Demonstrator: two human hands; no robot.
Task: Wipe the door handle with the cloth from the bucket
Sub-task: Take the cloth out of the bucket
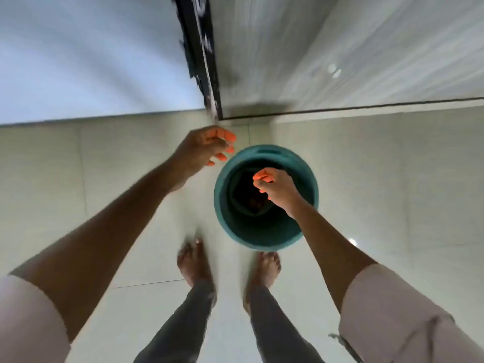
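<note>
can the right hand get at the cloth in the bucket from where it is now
Probably yes: the right hand hangs right over the open bucket, nothing covers the mouth, and the dark cloth seems to lie at the bottom, straight below.

Bucket (265,242): teal plastic, smooth, matt-satin. Dark cloth (252,203) inside, texture too dim to read. Floor (392,179): pale glossy tiles with light glints. Far door (275,48): smooth, faint woodgrain streaks. Sleeves (392,315): matt woven fabric.

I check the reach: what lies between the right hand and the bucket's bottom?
Head view: right hand hovers over the bucket; beneath is only a dark shape, too dim to identify.
</note>
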